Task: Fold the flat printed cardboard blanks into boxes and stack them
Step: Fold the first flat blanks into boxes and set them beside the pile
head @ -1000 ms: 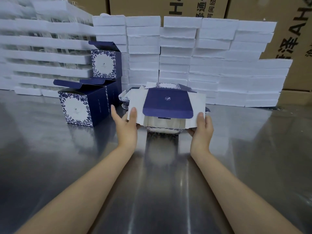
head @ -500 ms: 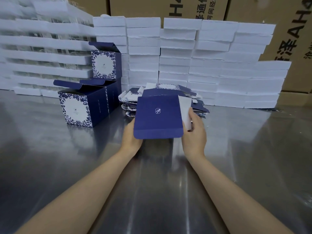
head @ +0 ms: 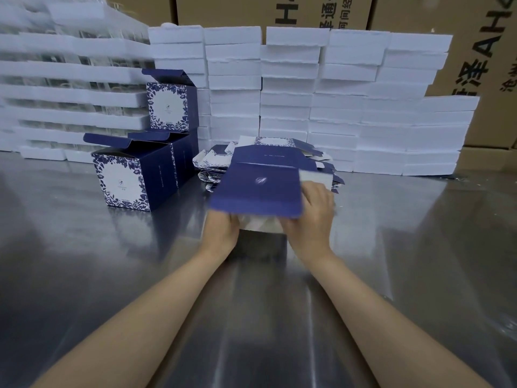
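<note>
Cardboard blank point(head: 258, 189), navy, half-folded: held above the steel tabletop point(head: 84, 261), just in front of the flat-blank pile point(head: 275, 148). Left hand point(head: 221, 231) and right hand point(head: 310, 217): fingers gripping its lower edges. Folded boxes point(head: 131, 177): stacked left of the pile, lids open. White foam trays point(head: 321, 93): behind it.

**Steel bench walled in by foam and cartons**

A brushed metal tabletop point(head: 112, 275) fills the foreground, its surface streaked with soft, pale reflections from light overhead. Along its far edge stand stacked white foam trays point(head: 321, 88), several columns side by side, lower at the right end. To the left, longer white trays point(head: 70, 93) are layered with clear items between them. Behind everything rise large brown cardboard cartons point(head: 489, 65) printed with black lettering.
</note>
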